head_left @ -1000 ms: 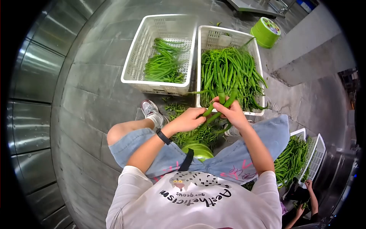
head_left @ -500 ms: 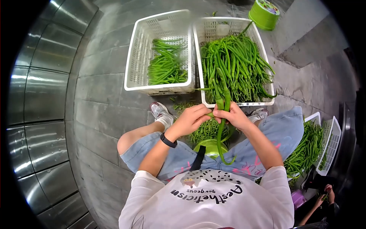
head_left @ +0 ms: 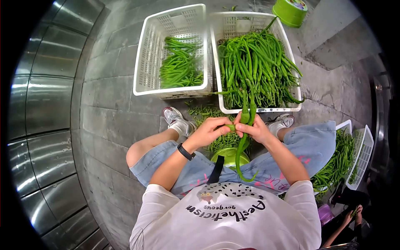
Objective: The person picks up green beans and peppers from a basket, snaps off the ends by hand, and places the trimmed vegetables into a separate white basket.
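Both hands meet in front of my knees. My right hand (head_left: 253, 129) is closed round long green chili peppers (head_left: 240, 156); one curved tip hangs down toward my lap, and other ends point up toward the right crate. Thumb and fingers of my left hand (head_left: 213, 132) pinch the end of a green pepper (head_left: 228, 127) that lies crosswise between the two hands. Beyond them stands a white crate (head_left: 258, 110) heaped with long green peppers (head_left: 260, 66). Below the hands, a pile of small green pieces (head_left: 225, 141) sits above a bright green rounded object (head_left: 229, 155), partly covered.
Left of the full crate stands another white crate (head_left: 139, 66) with fewer peppers (head_left: 179, 64). A green tub (head_left: 290, 13) is at the back right, near a pillar. More peppers (head_left: 337, 160) and a white basket (head_left: 361, 156) lie right. A co-worker's hands (head_left: 353, 214) show lower right.
The view has shifted slightly, and the crates sit a little higher in it. Both hands keep their grip; the peppers in my right hand have tilted a little.
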Motion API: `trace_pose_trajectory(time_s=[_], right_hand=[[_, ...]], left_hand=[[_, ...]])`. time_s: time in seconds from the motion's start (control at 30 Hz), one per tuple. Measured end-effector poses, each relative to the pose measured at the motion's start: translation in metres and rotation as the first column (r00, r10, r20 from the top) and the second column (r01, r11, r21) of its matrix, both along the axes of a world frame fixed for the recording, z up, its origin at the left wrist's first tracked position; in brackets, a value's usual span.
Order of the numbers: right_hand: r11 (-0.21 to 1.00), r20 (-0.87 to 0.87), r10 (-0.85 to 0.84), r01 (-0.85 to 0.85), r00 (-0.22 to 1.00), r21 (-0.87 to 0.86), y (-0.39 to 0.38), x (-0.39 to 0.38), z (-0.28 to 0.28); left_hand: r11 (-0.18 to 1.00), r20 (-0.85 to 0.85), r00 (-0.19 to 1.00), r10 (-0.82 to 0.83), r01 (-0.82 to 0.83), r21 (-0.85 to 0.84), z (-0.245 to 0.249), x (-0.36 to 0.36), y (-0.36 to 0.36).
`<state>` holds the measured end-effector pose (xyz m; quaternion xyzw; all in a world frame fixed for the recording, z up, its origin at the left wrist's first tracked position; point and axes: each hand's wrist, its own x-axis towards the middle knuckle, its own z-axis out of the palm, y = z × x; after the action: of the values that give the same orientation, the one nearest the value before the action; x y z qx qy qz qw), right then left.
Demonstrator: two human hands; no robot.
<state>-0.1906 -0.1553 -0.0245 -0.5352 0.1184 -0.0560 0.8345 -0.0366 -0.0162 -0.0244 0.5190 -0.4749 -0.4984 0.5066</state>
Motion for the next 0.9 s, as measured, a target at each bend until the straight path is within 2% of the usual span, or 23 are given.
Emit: trace_pose_trajectory(time_s=[0.07,0.1,0.17,0.2,0.3,0.33,0.43,0.47,0.57,0.67,0.77,0.87,0.9], right_hand=[[0.998,0.035,-0.014,0.016,0.999,-0.054,0.001,0.000,-0.003],[0.984,0.007,0.018,-0.017,1.000,-0.177,-0.002,0.000,-0.001],[0.908,-0.061,0.073,-0.092,0.995,-0.408,-0.014,0.003,0.003],[0.817,-0.061,0.131,-0.142,0.990,-0.558,-0.021,0.005,0.002],[0.858,-0.127,0.154,-0.197,0.980,-0.474,-0.022,0.004,0.008],[0.906,-0.110,0.151,-0.182,0.982,-0.381,-0.019,0.003,0.009],[0.982,-0.018,0.176,-0.177,0.984,-0.063,-0.009,0.001,0.006],[0.986,-0.013,0.166,-0.166,0.986,0.019,-0.007,0.001,0.008],[0.979,0.020,0.144,-0.145,0.989,0.145,-0.003,0.003,0.010],[0.966,0.018,0.130,-0.131,0.991,0.222,0.001,0.005,0.008],[0.942,0.053,0.140,-0.149,0.989,0.300,0.004,0.007,0.006],[0.950,-0.018,0.061,-0.052,0.998,0.309,0.010,0.012,0.005],[0.986,-0.059,0.033,-0.023,0.998,0.164,0.009,0.014,0.006]], left_hand=[[0.997,-0.156,0.988,-0.007,0.019,0.080,-0.005,-0.001,0.001],[0.992,-0.233,0.973,-0.005,0.033,0.118,-0.007,-0.001,0.001],[1.000,-0.023,1.000,0.002,-0.002,0.020,-0.015,-0.002,-0.002],[0.999,0.082,0.997,0.011,-0.009,-0.031,-0.011,-0.003,-0.005],[0.997,0.432,0.901,0.034,0.001,-0.082,0.009,-0.004,-0.009],[0.996,0.477,0.878,0.033,0.013,-0.093,0.012,-0.003,-0.009],[0.981,0.498,0.866,0.040,0.061,-0.185,0.017,-0.007,-0.005],[0.976,0.429,0.900,0.071,0.027,-0.217,0.015,-0.011,-0.004],[0.952,0.469,0.875,0.121,0.032,-0.304,0.021,-0.012,-0.003],[0.922,0.504,0.841,0.196,0.018,-0.388,0.020,-0.013,-0.003],[0.908,0.601,0.759,0.251,0.031,-0.419,0.021,-0.010,0.000],[0.891,0.743,0.569,0.352,0.040,-0.453,0.030,-0.003,-0.002],[0.895,0.758,0.538,0.368,0.018,-0.447,0.028,-0.001,-0.004]])
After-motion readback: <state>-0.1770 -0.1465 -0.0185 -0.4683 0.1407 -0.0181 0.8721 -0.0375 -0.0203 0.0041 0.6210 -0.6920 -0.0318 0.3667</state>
